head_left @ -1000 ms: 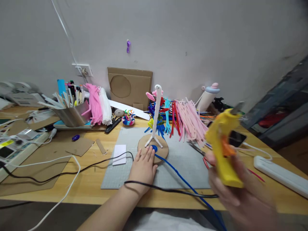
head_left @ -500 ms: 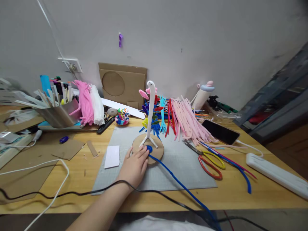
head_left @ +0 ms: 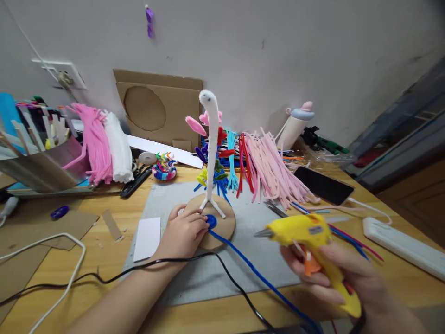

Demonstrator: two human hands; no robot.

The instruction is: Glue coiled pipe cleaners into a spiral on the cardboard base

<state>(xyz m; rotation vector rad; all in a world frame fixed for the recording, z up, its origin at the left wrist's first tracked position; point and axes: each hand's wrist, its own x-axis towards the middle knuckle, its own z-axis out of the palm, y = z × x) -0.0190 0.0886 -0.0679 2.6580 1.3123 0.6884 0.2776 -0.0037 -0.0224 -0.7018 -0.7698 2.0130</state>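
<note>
Well to the left of the disc (head_left: 227, 227), and farther back, I have the pot of sticks (head_left: 48, 171), then the pink stems (head_left: 95, 144) and the white stems (head_left: 117, 148). Just left of the disc, a card (head_left: 147, 239) lies on the mat (head_left: 246, 222).

My left hand (head_left: 184, 232) reaches in from the near left of the disc, with a black cord (head_left: 163, 261) crossing at the wrist. It is palm down, fingers bent, laid over the disc's left edge. Its fingertips touch the left side of the blue coil (head_left: 211, 221), which sits flat on the disc. The thumb is hidden from me, so I cannot tell whether the grip pinches the coil or only presses on it. Behind the coil, the white figure (head_left: 212, 153) stands upright on the disc on splayed legs. The coil's loose tail (head_left: 252, 266) runs off the disc toward the near right.

Right of the disc and apart from it, the glue gun (head_left: 295, 228) points its nozzle (head_left: 263, 233) left, toward the disc. My right hand (head_left: 354, 266) comes in from the near right and is closed around the handle, fingers curled by the orange trigger (head_left: 308, 263); the gun's body sits above the grip. Farther back, well right of the disc, lie the phone (head_left: 323, 185) and the power strip (head_left: 399, 243).
</note>
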